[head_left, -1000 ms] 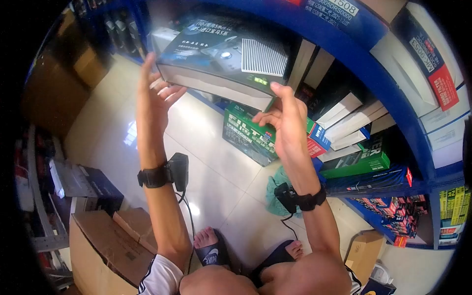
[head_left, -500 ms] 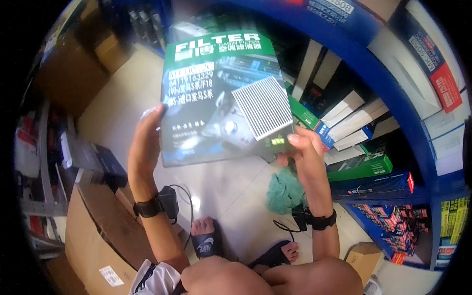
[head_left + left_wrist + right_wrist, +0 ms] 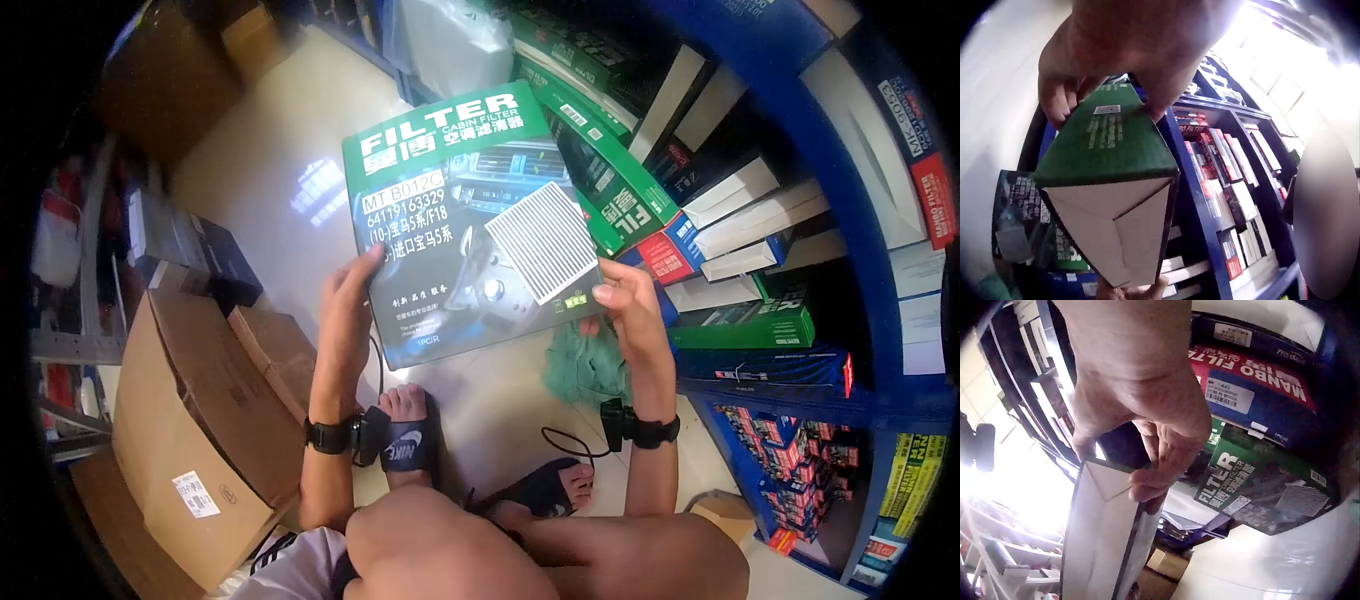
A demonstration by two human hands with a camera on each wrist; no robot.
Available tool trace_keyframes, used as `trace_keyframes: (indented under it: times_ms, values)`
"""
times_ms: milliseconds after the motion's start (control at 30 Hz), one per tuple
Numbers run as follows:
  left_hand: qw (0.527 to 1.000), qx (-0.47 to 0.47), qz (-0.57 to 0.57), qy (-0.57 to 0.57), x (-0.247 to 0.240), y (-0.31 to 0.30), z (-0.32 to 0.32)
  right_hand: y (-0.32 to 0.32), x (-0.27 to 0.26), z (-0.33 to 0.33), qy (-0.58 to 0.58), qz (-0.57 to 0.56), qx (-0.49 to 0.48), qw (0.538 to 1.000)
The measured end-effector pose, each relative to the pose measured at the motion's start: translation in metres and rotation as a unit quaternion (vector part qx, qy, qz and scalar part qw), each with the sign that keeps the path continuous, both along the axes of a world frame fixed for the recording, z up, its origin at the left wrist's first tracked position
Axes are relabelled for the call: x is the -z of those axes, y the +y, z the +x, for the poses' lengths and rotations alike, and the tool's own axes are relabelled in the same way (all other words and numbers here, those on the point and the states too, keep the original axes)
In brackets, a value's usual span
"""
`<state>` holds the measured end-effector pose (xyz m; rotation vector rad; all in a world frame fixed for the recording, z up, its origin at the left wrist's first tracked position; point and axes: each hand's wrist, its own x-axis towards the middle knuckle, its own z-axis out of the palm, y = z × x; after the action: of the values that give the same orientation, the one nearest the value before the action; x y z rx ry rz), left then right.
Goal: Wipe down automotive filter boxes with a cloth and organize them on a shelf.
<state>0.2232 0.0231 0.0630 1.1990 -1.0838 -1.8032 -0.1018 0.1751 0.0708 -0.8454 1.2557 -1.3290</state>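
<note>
A cabin filter box [image 3: 420,290], green across the top with a striped filter pictured on its dark front, is held up over the floor between both hands. My left hand [image 3: 345,310] grips its left edge, thumb on the front. On the lower right edge my right hand [image 3: 638,315] pinches the box, thumb in front and fingers behind. The left wrist view shows the box's green side [image 3: 1110,140] and white end, with fingers and thumb on either side. In the right wrist view, thumb and fingers straddle the white end [image 3: 1100,519].
Blue shelving [image 3: 870,390] packed with filter boxes runs along the right. Green filter boxes [image 3: 625,190] stand just behind the held box. A large cardboard carton [image 3: 200,430] is at the left, and a green crumpled bag [image 3: 585,365] lies on the floor.
Both hands have drawn the box away from the shelf, toward the body, and tilted its front up to face the head camera. The grip on both sides stays.
</note>
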Motion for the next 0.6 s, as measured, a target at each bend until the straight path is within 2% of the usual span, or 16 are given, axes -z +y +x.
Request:
trace_keyframes:
  times_ms: [233, 333, 500, 567, 600]
  values:
    - [0.995, 0.035, 0.016, 0.097, 0.041, 0.03, 0.029, 0.002, 0.008, -0.01, 0.021, 0.029, -0.052, 0.998]
    - [0.993, 0.001, 0.036, 0.109, 0.054, 0.031, 0.028, -0.001, 0.024, -0.01, 0.005, 0.035, -0.103, 0.994]
    - [0.985, -0.038, 0.094, 0.138, 0.059, 0.03, 0.02, 0.004, 0.029, -0.008, -0.028, 0.077, -0.049, 0.995]
    - [0.985, -0.054, 0.092, 0.137, 0.066, 0.027, 0.019, 0.013, 0.019, -0.007, 0.02, 0.132, 0.034, 0.991]
    - [0.987, -0.057, 0.072, 0.134, 0.071, 0.024, 0.02, 0.025, 0.031, -0.017, 0.084, 0.126, 0.001, 0.988]
